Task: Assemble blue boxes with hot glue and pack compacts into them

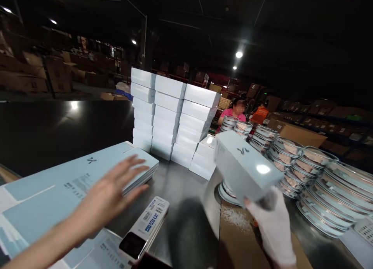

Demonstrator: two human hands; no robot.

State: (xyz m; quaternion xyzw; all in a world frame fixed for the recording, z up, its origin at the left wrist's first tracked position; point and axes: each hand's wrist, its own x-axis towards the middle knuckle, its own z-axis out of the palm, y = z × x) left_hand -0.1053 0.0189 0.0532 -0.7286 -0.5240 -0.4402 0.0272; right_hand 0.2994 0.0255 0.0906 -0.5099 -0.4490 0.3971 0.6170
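Observation:
My bare left hand, fingers spread, hovers over or just touches a pile of flat pale-blue unfolded cartons; contact cannot be made out. In my white-gloved right hand is a folded pale-blue box with a dark squiggle on top, gripped at its near end and raised above the table. A white packet with blue lettering lies between the hands. Beyond it stand stacked white boxes in several columns.
Stacks of round clear-lidded containers line the right side. White shreds lie on brown cardboard below the held box. The dark metal table runs underneath. A person in pink and another in orange are farther back.

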